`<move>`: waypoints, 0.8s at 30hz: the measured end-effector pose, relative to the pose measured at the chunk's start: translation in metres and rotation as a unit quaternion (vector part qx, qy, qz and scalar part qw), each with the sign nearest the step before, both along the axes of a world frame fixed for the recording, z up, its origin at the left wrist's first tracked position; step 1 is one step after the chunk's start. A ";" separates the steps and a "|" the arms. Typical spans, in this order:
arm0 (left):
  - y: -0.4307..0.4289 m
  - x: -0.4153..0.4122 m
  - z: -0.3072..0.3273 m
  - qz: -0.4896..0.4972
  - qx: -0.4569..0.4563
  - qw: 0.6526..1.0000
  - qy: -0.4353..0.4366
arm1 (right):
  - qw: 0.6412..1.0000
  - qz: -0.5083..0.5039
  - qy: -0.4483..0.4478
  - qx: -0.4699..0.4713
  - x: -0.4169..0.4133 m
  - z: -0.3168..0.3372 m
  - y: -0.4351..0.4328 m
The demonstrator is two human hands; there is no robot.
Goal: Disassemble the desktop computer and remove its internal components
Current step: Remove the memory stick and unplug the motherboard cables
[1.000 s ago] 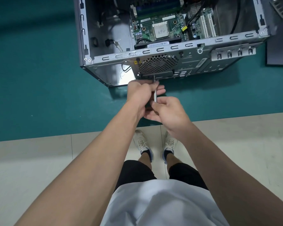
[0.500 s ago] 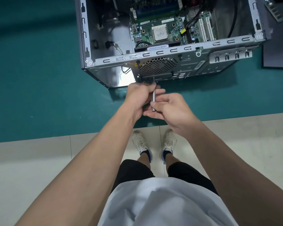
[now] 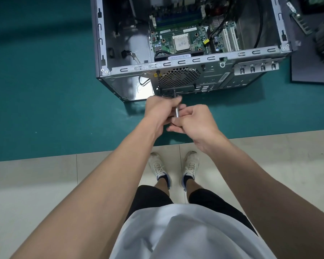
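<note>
Open computer case (image 3: 209, 75) lay on teal bench (image 3: 45, 109), rear panel facing the person, just beyond both hands. Left hand (image 3: 160, 111), nearer the panel, curled round screwdriver (image 3: 177, 113) shaft; right hand (image 3: 194, 123) gripped its near end. Shaft pointed straight at the panel's lower edge.

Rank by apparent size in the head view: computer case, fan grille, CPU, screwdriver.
1. computer case
2. fan grille
3. CPU
4. screwdriver, mostly hidden; only its visible shaft was counted

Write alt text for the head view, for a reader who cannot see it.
The left hand and right hand hold a screwdriver against the rear of an open desktop case, just below its fan grille. The case lies on a teal mat, motherboard exposed.
</note>
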State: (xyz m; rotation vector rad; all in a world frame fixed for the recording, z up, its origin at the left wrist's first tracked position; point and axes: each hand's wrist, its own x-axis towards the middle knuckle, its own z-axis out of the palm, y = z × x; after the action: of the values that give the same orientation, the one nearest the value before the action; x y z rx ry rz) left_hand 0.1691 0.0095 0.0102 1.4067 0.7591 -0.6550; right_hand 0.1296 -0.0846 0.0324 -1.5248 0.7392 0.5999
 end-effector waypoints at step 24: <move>0.000 0.001 0.000 0.024 -0.019 0.999 0.023 | 0.998 0.000 0.008 0.056 0.002 -0.002 0.001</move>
State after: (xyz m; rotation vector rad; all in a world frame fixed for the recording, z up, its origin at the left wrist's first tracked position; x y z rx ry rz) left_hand 0.1701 0.0097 0.0104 1.3381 0.8100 -0.6642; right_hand 0.1314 -0.0838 0.0309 -1.4189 0.7071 0.6437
